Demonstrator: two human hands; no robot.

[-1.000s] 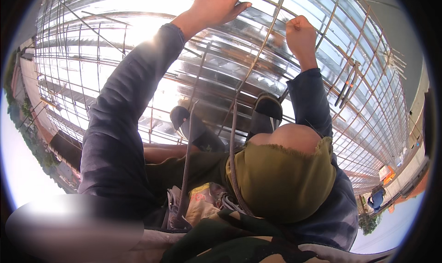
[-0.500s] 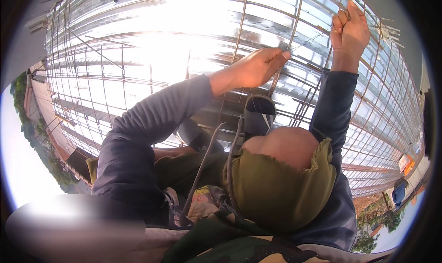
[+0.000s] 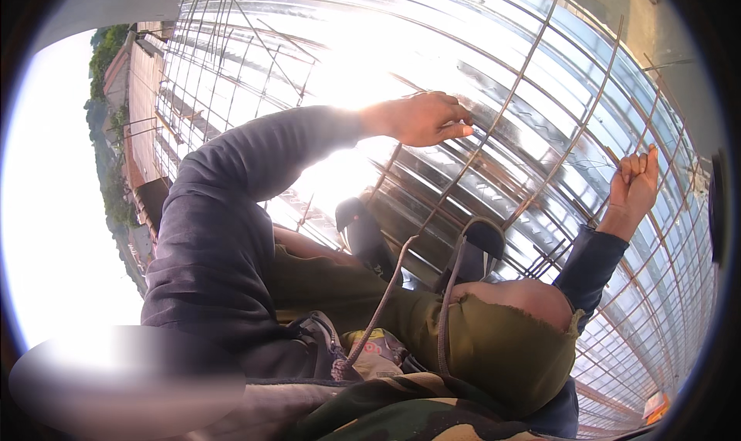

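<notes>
My left hand [image 3: 421,118] pinched a rebar [image 3: 494,121] with narrow fingers; my right hand [image 3: 634,185] gripped thin wire [image 3: 590,163]. Open squares of the rebar grid [image 3: 664,287] ran over the metal decking [image 3: 324,47]. My knees [image 3: 494,333] crowded below.

Harsh daylight from above and to the left, with sun glare blown out to pure white on the corrugated metal sheet [image 3: 355,70] just beside the left hand [image 3: 421,118], and a second washed-out patch of sky along the left rim. Strong fisheye bending of the rebar mesh [image 3: 540,155] toward a black circular border, sleeves and trousers sunk in deep shade, the right hand [image 3: 634,185] evenly lit. A smeared, featureless blur at lower left; elsewhere fairly sharp focus
</notes>
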